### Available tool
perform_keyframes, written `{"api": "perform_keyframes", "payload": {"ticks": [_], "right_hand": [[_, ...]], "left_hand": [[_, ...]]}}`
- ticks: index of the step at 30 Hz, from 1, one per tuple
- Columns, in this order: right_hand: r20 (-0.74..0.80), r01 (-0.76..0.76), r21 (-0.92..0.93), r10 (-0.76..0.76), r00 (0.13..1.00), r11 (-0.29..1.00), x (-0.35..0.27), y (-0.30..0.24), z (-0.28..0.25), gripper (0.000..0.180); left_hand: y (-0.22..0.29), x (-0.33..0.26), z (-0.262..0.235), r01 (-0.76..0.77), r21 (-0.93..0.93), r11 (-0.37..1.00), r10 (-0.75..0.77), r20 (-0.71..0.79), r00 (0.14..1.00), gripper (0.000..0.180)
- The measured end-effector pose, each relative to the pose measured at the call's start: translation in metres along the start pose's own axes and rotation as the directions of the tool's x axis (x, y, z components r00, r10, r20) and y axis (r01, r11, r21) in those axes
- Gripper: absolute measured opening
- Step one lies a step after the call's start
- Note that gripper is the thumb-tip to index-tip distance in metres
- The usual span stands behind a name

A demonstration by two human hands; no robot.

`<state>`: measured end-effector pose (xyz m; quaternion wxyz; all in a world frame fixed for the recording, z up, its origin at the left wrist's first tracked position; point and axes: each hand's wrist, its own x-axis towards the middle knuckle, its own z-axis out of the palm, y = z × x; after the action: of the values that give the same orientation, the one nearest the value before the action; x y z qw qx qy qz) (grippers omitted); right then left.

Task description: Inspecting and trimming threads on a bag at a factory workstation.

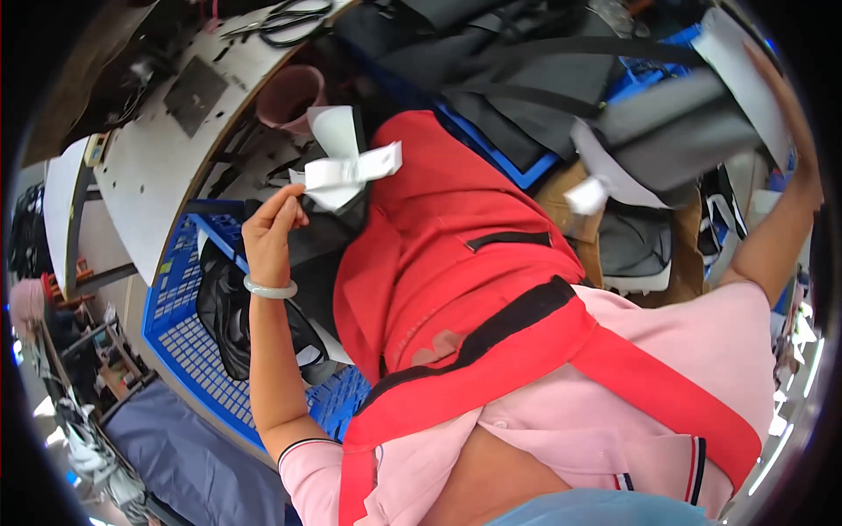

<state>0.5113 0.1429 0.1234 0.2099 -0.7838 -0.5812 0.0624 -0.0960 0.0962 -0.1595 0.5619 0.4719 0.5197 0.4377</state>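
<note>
My left hand (276, 230), a pale bangle at its wrist, is closed in a pinch at the end of a white label strip (351, 173). The strip lies in front of a black piece with a white flap (336, 131), above the blue basket. At the far right my right hand (782, 101) is raised at the edge of a dark grey fabric piece (684, 131) with a pale underside. The pale panel hides its fingers, so its grip cannot be made out. A small white tag (588, 195) hangs at the grey piece's lower left corner.
A red apron (474, 202) covers my lap. On my left stands a blue plastic basket (189, 324) with black pieces inside. Scissors (294, 24) lie on the white worktable (132, 167), beside a pink bin (289, 95). Black fabric pieces (517, 96) fill another blue crate ahead.
</note>
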Motion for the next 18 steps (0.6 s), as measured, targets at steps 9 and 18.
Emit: {"api": "perform_keyframes", "payload": {"ticks": [9, 18], "right_hand": [[0.647, 0.268, -0.261, -0.038, 0.762, 0.928, -0.064, 0.05, 0.173, 0.041], [0.467, 0.594, 0.704, -0.884, 0.025, 0.389, -0.159, -0.215, 0.442, 0.036]], "left_hand": [[-0.085, -0.002, 0.008, -0.305, 0.845, 0.439, 0.32, 0.17, 0.932, 0.024], [-0.103, -0.056, -0.088, 0.32, 0.866, 0.385, 0.365, -0.462, 0.809, 0.04]]}}
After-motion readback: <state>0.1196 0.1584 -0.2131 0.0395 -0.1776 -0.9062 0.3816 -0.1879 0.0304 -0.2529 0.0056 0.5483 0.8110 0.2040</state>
